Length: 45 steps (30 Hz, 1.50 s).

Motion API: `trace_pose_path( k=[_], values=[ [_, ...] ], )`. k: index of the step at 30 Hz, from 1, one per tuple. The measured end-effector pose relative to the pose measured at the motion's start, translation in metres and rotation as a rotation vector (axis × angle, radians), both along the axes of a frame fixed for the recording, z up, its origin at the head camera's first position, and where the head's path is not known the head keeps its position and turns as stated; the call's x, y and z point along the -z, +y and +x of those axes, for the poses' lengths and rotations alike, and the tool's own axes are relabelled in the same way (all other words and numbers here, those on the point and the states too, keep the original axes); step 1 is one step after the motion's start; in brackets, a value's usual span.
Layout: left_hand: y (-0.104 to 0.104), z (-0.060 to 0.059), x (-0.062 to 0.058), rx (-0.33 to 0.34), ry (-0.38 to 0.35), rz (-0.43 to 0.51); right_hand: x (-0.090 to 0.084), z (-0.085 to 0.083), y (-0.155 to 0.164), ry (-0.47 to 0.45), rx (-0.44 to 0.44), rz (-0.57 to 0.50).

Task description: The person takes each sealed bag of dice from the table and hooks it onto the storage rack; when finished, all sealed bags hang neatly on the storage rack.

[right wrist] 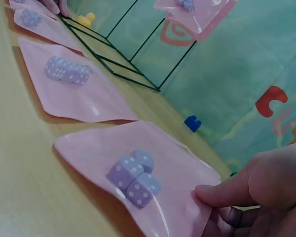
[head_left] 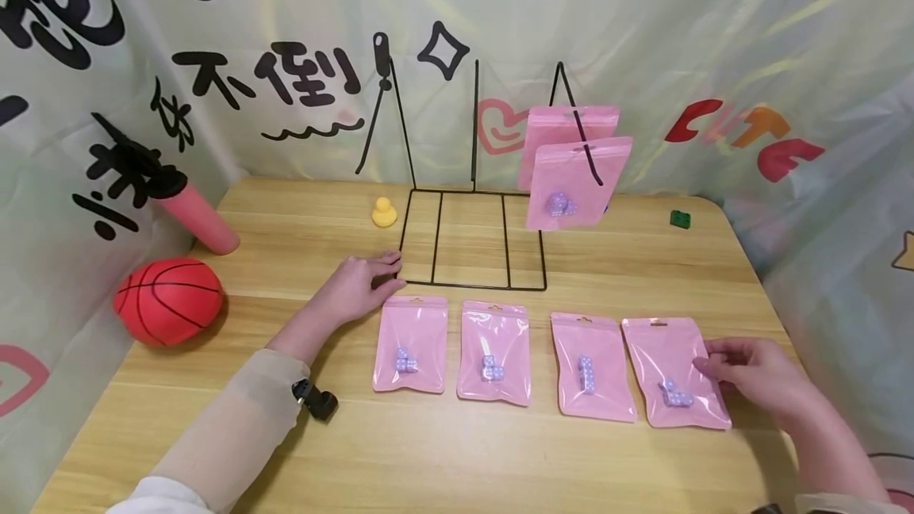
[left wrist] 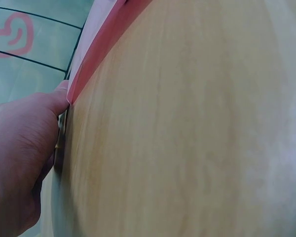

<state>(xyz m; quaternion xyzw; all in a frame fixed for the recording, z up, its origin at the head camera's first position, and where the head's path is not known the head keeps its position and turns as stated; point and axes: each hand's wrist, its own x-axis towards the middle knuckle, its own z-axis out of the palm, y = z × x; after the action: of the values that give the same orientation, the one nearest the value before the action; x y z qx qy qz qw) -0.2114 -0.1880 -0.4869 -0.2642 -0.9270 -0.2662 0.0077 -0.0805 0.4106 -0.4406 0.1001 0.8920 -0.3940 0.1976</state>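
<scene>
Step in hand, my read: picking up the rightmost pouch, to hang it on the rack. My right fingers (head_left: pixel 728 345) pinch the right edge of that flat, glossy pink plastic pouch (head_left: pixel 671 363), thumb on top; it lies on the pale wood-grain bench (head_left: pixel 428 458), far right of the row. My left fingers (head_left: pixel 380 262) touch the front left corner of the black wire rack (head_left: pixel 471 285), thumb by the leftmost pouch's top; can't tell if they grip the wire or just steady it.

Next move, I'd judge: lift the pouch, bring its top slot up to a hook tip and thread it on, rack held steady. Slot is small and the film looks floppy, so it may need lining up.

Counts. Pink pouches: six. Four lie in the bench row, rightmost one included, with others at left (head_left: pixel 410 339), second (head_left: pixel 494 339) and third (head_left: pixel 603 355). Two hang on the right hook (head_left: pixel 587 141), front one (head_left: pixel 580 181) over rear one (head_left: pixel 557 124). Rack: one, three hooks; left (head_left: pixel 372 125) and middle (head_left: pixel 474 117) carry nothing. Yellow toy duck (head_left: pixel 383 213): one. Red basketball-patterned ball (head_left: pixel 169 301): one. Pink cylinder with a black end (head_left: pixel 196 216): one. Toy bricks: two, green (head_left: pixel 681 219) and blue (right wrist: pixel 192 123). Lilac white-dotted blocks (head_left: pixel 674 395) show through pouches, too bunched to count.
</scene>
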Motion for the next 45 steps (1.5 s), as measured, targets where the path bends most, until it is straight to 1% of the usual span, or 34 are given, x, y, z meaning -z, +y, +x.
trace_pose_path(
  k=[3,10,14,16,20,22,25,28,32,35,41,45],
  values=[
    [0.0,0.0,0.0,0.004,0.002,-0.001,-0.002,0.0,0.001,0.021,-0.012,-0.015],
    [0.0,0.001,0.0,0.005,0.002,0.005,-0.015,0.002,-0.001,0.098,-0.032,0.02],
    [-0.001,0.001,0.001,0.001,-0.005,0.007,-0.025,0.005,-0.004,0.184,-0.071,0.015],
    [-0.001,0.0,0.001,0.0,-0.006,0.005,-0.031,0.005,-0.005,0.212,-0.084,0.03],
    [-0.001,0.0,0.0,0.0,-0.008,0.002,-0.042,0.004,-0.006,0.234,-0.081,0.044],
    [-0.001,0.0,0.0,-0.001,-0.01,0.003,-0.047,0.002,-0.009,0.268,-0.066,0.035],
    [-0.001,0.0,0.0,-0.006,-0.013,0.001,-0.054,0.0,-0.017,0.364,-0.047,0.003],
    [-0.001,0.0,0.001,-0.007,-0.014,0.002,-0.062,-0.002,-0.028,0.451,-0.035,-0.001],
    [-0.001,0.0,0.0,-0.007,-0.014,0.003,-0.071,-0.005,-0.044,0.543,-0.02,0.014],
    [0.0,0.0,0.0,-0.006,-0.012,0.001,-0.075,-0.008,-0.056,0.602,-0.007,-0.023],
    [0.0,0.0,0.001,0.009,0.002,0.003,-0.082,-0.013,-0.079,0.677,0.005,-0.113],
    [-0.001,0.0,0.002,0.011,0.003,0.003,-0.087,-0.015,-0.095,0.706,0.003,-0.124]
  ],
)
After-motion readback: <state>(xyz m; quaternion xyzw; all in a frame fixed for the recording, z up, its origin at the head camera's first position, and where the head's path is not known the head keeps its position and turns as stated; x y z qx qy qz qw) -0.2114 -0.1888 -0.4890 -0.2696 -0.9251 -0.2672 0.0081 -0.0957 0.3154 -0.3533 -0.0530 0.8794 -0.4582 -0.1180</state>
